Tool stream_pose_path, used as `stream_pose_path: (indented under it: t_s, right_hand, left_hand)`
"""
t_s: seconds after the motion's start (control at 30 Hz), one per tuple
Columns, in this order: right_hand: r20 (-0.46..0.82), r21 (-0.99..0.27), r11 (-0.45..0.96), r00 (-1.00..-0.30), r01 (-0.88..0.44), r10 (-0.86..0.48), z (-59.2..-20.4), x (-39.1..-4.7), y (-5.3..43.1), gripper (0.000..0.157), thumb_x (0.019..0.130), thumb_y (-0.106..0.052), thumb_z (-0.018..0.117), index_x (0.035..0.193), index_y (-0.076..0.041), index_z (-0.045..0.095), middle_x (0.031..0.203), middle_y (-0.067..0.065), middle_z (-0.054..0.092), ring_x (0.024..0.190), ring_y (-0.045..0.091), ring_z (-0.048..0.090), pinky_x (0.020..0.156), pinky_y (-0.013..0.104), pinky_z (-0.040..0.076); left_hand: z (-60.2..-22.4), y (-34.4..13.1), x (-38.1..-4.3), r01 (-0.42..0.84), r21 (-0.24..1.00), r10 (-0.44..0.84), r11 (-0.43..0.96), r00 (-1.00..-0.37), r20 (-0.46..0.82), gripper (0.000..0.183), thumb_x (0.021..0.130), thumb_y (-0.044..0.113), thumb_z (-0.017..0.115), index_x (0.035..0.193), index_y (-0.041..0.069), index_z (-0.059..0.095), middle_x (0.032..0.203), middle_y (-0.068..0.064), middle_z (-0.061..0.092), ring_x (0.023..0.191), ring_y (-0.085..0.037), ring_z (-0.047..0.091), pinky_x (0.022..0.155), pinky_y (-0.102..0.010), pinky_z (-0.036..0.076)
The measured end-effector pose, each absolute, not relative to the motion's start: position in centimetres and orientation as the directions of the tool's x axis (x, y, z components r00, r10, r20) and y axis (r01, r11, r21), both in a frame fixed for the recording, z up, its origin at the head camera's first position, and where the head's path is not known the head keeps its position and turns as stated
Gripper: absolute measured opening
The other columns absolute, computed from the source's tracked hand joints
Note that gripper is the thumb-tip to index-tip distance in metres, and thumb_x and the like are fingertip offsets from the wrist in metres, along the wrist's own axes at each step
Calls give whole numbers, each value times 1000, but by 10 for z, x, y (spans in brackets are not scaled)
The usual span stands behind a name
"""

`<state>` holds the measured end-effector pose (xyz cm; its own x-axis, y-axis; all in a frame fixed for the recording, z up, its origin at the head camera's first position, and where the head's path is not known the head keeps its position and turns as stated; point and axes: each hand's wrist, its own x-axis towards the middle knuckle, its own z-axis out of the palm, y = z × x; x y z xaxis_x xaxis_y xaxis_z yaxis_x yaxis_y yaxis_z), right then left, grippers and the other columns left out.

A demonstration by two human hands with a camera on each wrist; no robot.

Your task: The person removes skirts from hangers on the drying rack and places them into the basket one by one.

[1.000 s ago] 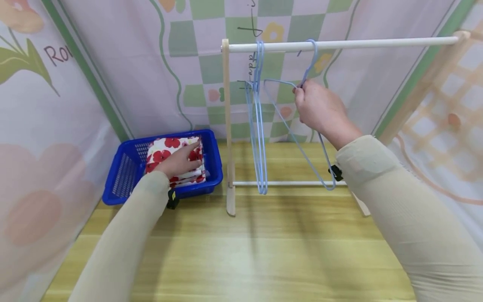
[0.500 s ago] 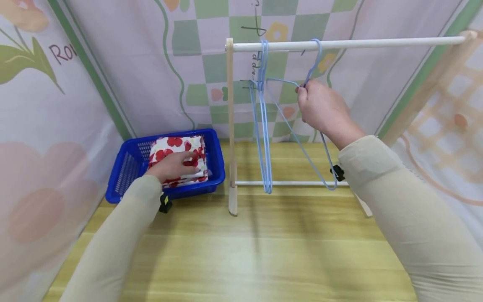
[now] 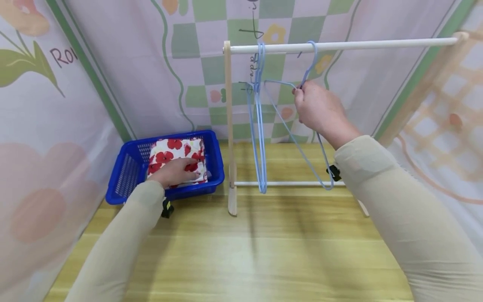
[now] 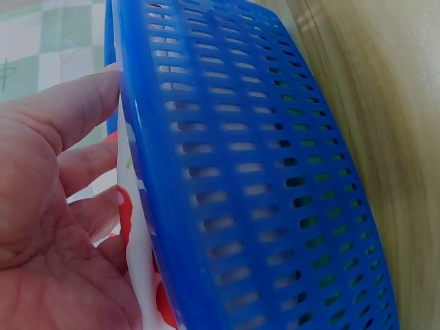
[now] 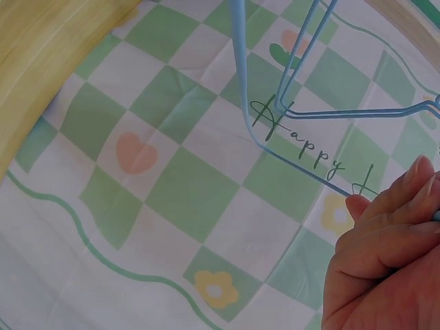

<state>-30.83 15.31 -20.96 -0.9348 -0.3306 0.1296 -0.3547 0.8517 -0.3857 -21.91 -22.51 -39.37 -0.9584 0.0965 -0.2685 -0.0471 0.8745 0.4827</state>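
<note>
In the head view my left hand point(image 3: 174, 171) lies over a stack of folded white cloth with red flowers point(image 3: 166, 157), inside a blue plastic basket point(image 3: 219, 167). Its fingers are loosely bent across the cloth's near right part. From the left wrist, the fingers point(image 4: 86, 106) reach behind the basket's rim against the cloth, tips partly hidden. My right hand point(image 3: 320, 105) grips a light blue clothes hanger point(image 3: 315, 56) just below its hook, which still hangs over the white rail point(image 3: 377, 44). The hanger is swung at an angle. Several similar hangers point(image 3: 259, 138) hang bunched left of it.
A wooden post point(image 3: 228, 113) of the rack stands between basket and hangers. A lower white bar point(image 3: 286, 183) runs close above the wooden tabletop point(image 3: 234, 251). Patterned curtains point(image 3: 211, 25) enclose the back and sides.
My left hand has drawn back slightly toward the near side of the cloth stack, uncovering more of its top. The right hand keeps its grip on the hanger.
</note>
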Motion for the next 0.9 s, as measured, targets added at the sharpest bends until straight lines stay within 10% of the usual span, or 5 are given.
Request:
stream_pose_path:
  t_s: [0.9]
  right_hand:
    - [130, -380, 853, -933, -358, -334, -212, -306, 139, 52, 113, -37, 22, 135, -2, 53, 90, 12, 71, 81, 31, 66, 70, 44, 47]
  left_hand:
    - [-393, -217, -217, -12, 500, 73, 866, -986, -151, 61, 104, 35, 64, 154, 4, 48, 149, -21, 57, 138, -41, 53, 116, -59, 42]
